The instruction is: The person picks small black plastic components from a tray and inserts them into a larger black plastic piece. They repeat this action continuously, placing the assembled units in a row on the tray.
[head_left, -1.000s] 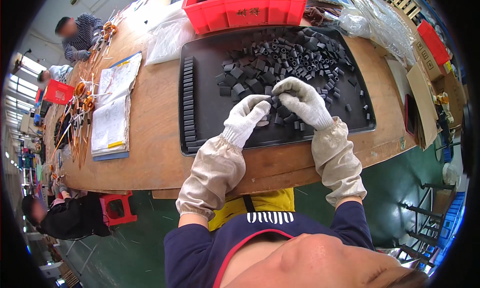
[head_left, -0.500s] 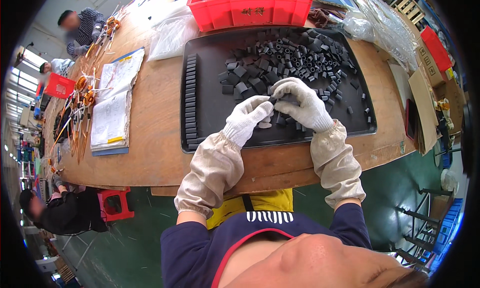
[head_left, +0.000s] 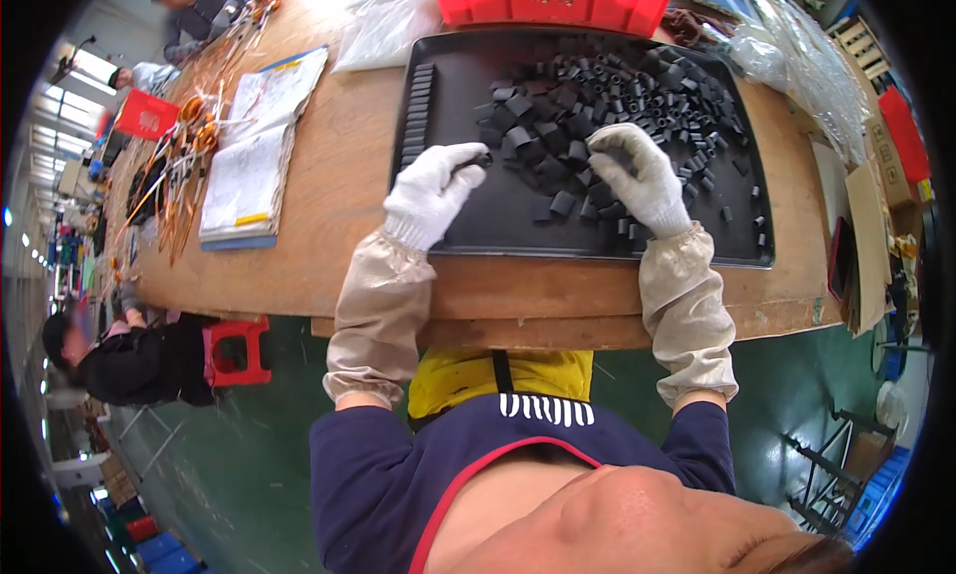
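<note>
A black tray [head_left: 528, 241] lies on the table in front of me. Loose short black tubes [head_left: 558, 136] are heaped over its middle and right. Along its left side runs a neat column of black tubes [head_left: 419, 106]. My left hand [head_left: 428, 191], in a white glove, pinches one small black tube [head_left: 485, 160] between thumb and fingertips, over the tray's left part. My right hand [head_left: 645, 181], gloved too, hovers at the near edge of the heap. Its fingers are curved, with a gap between thumb and forefinger and nothing visible in it.
Behind the tray stands a red plastic bin [head_left: 558, 3]. Clear plastic bags [head_left: 388, 26] lie beside it. An open paper booklet [head_left: 249, 146] and orange wound coils [head_left: 199, 126] with leads are on the left. Cardboard [head_left: 864, 245] stands at right. Other people sit along the left.
My hands have come apart: the left moved left with the small black tube, the right stays over the heap with its fingers parted. The view has shifted, so the tray appears higher and further right.
</note>
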Available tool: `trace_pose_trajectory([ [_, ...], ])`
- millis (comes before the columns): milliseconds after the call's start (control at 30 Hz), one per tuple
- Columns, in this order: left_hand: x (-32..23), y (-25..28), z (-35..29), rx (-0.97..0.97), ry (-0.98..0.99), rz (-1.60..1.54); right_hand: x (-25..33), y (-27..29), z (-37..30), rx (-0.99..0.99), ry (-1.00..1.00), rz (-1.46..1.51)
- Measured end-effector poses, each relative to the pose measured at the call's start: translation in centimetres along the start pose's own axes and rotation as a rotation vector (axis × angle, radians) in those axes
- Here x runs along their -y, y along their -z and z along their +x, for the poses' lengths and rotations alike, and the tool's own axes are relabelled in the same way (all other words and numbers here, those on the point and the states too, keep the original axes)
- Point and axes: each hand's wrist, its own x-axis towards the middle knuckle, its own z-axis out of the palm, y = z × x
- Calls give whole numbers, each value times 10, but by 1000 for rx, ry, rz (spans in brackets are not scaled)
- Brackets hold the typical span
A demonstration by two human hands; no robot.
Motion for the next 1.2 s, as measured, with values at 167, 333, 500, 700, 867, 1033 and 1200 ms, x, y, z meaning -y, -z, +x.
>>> trace_pose_trajectory([
  [167, 24, 50, -37, 1, -166, 663, 7, -4, 0, 35, 19, -113],
  [333, 20, 45, -51, 5, -233, 855, 0, -5, 0, 35, 19, -92],
  [500, 18, 46, -46, 9, -253, 838, -5, -5, 0, 42, 25, -79],
  [700, -28, 6, -27, 192, 92, -784, 9, -7, -2, 23, 309, -214],
  [867, -33, -51, -8, 242, 295, -1164, 25, -29, -3, 63, 517, -273],
  [1033, -24, -92, 1, 73, 344, -1182, 19, -29, -14, 210, 325, -397],
  [1200, -27, -94, 1, 120, 338, -1334, 16, -29, -12, 243, 366, -267],
])
